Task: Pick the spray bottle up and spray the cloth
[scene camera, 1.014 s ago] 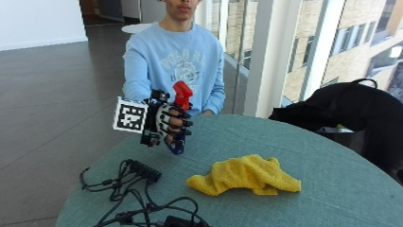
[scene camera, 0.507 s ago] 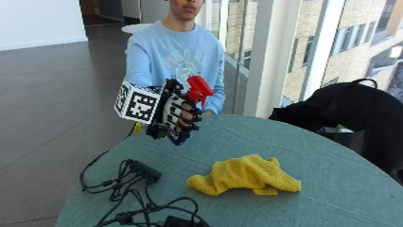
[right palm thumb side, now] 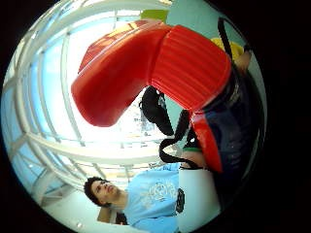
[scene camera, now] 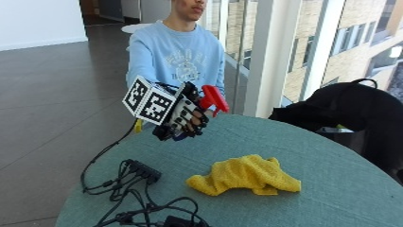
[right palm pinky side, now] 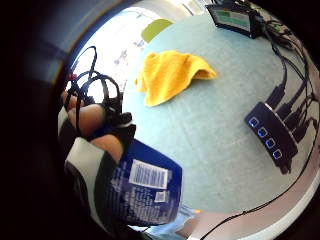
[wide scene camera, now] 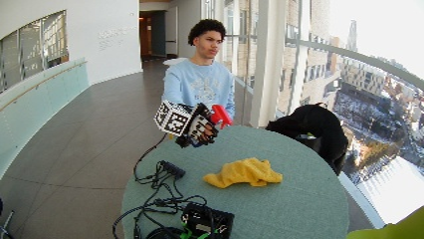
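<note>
We note a round teal table [scene camera: 353,189] bearing a crumpled yellow cloth [scene camera: 244,176]. Above its near edge, well apart from the cloth, the gloved right hand [scene camera: 182,118] grasps the blue spray bottle [right palm pinky side: 142,190], fingers curled round its body, red trigger head [scene camera: 213,98] uppermost.

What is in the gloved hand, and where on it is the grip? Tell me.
The right hand holds the spray bottle up above the table. The grip is round the dark blue body below the red spray head, fingers curled round it.
</note>
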A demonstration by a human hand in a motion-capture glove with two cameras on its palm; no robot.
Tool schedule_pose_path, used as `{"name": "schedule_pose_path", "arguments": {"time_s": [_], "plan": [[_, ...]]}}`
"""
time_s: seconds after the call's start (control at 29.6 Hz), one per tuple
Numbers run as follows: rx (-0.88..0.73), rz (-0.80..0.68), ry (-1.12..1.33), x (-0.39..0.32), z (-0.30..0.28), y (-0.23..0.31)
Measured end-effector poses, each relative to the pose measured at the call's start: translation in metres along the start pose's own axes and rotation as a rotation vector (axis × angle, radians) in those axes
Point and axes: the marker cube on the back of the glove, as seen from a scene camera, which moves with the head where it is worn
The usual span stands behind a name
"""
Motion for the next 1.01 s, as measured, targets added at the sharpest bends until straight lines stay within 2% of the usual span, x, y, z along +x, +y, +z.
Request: {"name": "schedule_pose_path", "arguments": {"time_s": [0.44,1.01], "plan": [[-0.07,0.035,0.039,0.007,0.027,-0.004],[-0.084,0.044,0.055,0.008,0.027,-0.002]]}}
